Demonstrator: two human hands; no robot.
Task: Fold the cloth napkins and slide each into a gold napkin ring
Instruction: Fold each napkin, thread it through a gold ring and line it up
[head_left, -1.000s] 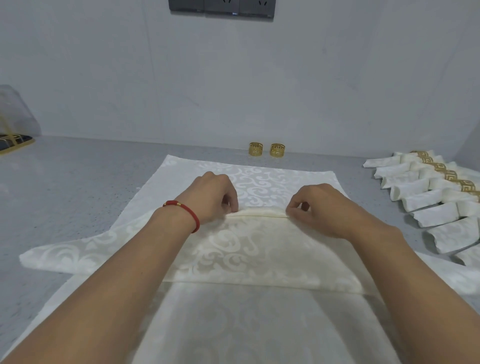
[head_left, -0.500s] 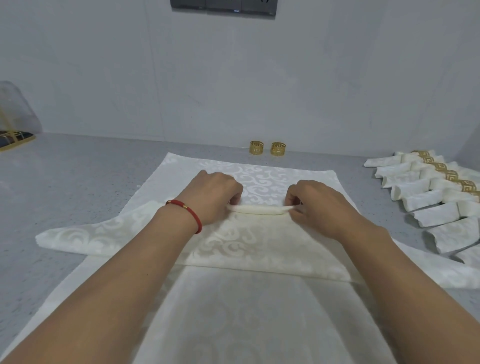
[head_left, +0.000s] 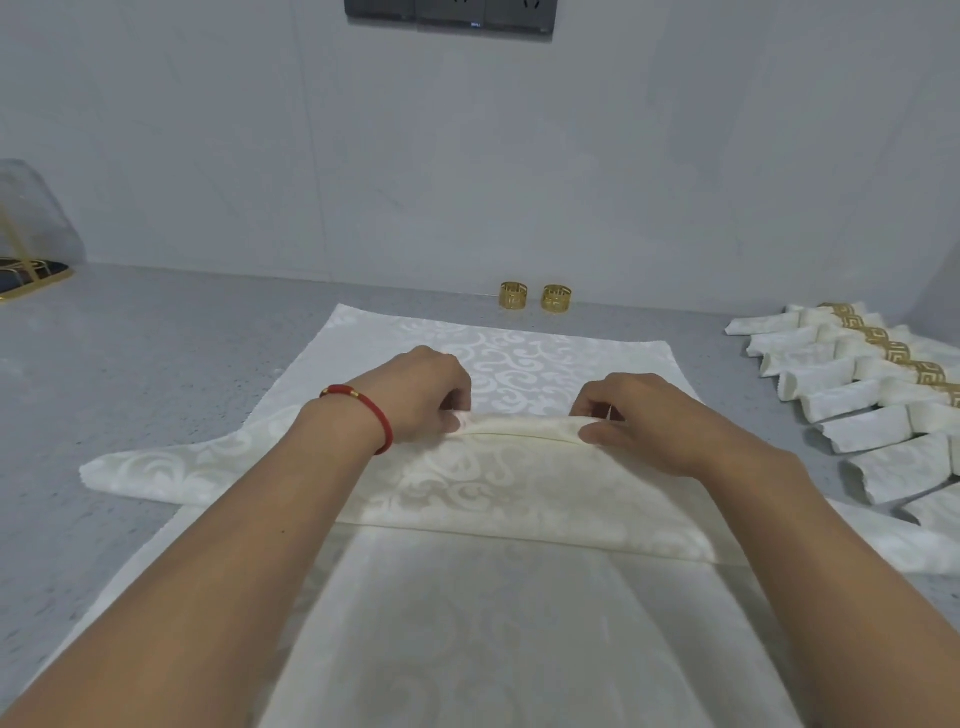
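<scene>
At the centre of the counter (head_left: 156, 364) we see the left hand (head_left: 415, 395) and right hand (head_left: 639, 421) pinching the napkin (head_left: 498, 478) along its rolled fold, two rings (head_left: 535, 297) at twelve o'clock, ringed napkins (head_left: 852, 384) at three o'clock.

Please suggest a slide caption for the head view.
Both hands, left hand and right hand, pinch a fold in the cream napkin; two gold napkin rings wait by the wall.

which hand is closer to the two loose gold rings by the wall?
Right. The right hand sits just below and slightly right of the gold rings; the left hand is farther off, below and to their left.
</scene>
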